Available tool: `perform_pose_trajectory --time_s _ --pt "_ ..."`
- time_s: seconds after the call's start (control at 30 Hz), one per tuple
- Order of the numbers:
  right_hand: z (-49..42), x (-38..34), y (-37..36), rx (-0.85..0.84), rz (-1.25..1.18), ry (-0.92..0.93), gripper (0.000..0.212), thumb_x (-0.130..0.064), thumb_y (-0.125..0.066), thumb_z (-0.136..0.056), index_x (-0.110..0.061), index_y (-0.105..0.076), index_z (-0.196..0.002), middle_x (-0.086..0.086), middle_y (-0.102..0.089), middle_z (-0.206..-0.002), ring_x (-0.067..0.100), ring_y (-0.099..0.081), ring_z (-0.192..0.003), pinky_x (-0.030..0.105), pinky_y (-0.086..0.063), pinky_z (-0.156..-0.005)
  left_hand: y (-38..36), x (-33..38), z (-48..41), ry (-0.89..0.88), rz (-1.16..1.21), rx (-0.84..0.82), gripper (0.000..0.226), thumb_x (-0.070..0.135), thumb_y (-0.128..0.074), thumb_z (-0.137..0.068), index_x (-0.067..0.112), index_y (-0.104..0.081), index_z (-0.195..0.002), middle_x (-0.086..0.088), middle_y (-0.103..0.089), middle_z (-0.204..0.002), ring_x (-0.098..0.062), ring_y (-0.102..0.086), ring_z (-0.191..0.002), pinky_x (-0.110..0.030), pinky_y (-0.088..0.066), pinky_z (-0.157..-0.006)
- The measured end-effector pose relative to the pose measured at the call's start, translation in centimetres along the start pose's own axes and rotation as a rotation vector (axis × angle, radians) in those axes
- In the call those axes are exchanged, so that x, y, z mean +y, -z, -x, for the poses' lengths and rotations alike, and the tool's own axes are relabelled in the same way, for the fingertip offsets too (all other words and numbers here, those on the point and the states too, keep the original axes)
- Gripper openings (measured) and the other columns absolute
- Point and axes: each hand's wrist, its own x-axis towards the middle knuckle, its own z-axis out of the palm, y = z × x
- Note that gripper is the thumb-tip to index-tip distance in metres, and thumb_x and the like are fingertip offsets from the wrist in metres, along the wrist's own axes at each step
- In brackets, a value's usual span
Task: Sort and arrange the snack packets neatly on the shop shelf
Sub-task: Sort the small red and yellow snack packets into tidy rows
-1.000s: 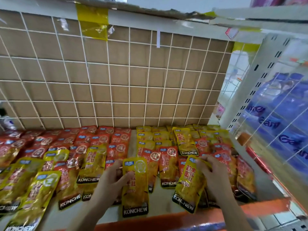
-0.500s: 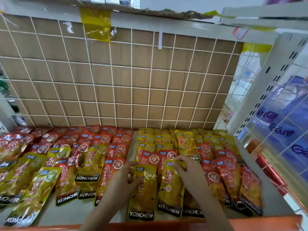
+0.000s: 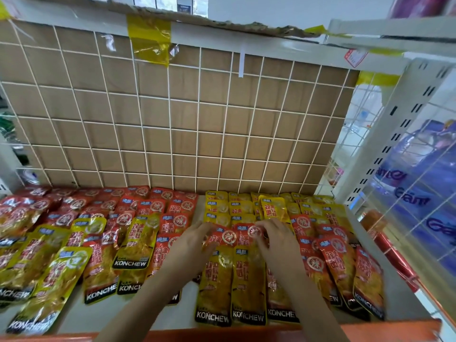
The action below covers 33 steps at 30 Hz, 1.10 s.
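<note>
Two yellow packets (image 3: 214, 287) are laid side by side at 6 o'clock of the head view, on the shelf (image 3: 187, 314), apparently to form a straight front row. At their 12 o'clock, a red packet (image 3: 248, 239) is pinched at its top by the right hand (image 3: 276, 240), probably for sorting by colour. Whether the left hand (image 3: 195, 243) grips or merely rests cannot be told.

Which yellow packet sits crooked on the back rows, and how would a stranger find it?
Look below the right half of the cardboard-backed wire grid, where yellow packets lie in overlapping rows. Just beyond the right hand is the crooked packet. Its neighbours show only their tops; it lies tilted over them, red lettering fully exposed.
</note>
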Motion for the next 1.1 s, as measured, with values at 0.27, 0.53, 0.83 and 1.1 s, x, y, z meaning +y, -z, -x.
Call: perform_pose_trajectory --time_s 0.27,0.53,0.83,1.1 --pt "-2.6 -0.2 -0.2 -0.195 0.360 0.053 0.046 -0.042 -0.039 -0.096 -0.017 -0.042 -0.135 0.001 -0.040 -0.136 0.020 -0.028 -0.131 0.035 -0.023 -0.109 -1.2 0.2 -4.1 -0.063 -0.361 -0.142 0.045 0.041 -0.045 -0.095 0.026 -0.042 -0.137 0.003 -0.039 -0.137 -0.015 -0.034 -0.126 -0.030 -0.030 -0.105" --pt "-3.2 0.2 -0.5 -0.221 0.213 0.039 0.033 -0.037 -0.047 -0.094 -0.017 -0.054 -0.119 -0.001 -0.049 -0.123 0.017 -0.038 -0.122 0.031 -0.028 -0.103 -1.7 -0.2 -4.9 -0.081 -0.261 -0.163 0.032 0.035 -0.059 -0.088 0.025 -0.054 -0.118 0.003 -0.043 -0.129 -0.016 -0.036 -0.123 -0.034 -0.032 -0.104" --pt "-3.5 -0.1 0.6 -0.111 -0.172 -0.125 0.014 -0.031 -0.056 -0.091 -0.018 -0.060 -0.095 -0.008 -0.059 -0.089 0.008 -0.054 -0.084 0.019 -0.039 -0.067 -0.3 0.1 -5.6 0.032 0.258 -0.057 0.005 0.014 -0.063 -0.087 0.018 -0.060 -0.089 0.003 -0.063 -0.087 -0.011 -0.063 -0.078 -0.019 -0.053 -0.066" --pt "-3.9 -0.2 3.0 0.052 -0.290 -0.054 0.009 -0.025 -0.056 -0.091 -0.023 -0.053 -0.083 -0.012 -0.057 -0.083 0.001 -0.050 -0.074 0.009 -0.038 -0.062 2.3 1.4 -6.6 0.132 0.614 0.061 0.007 0.003 -0.066 -0.083 0.010 -0.066 -0.083 -0.007 -0.067 -0.082 -0.014 -0.060 -0.075 -0.015 -0.047 -0.064"
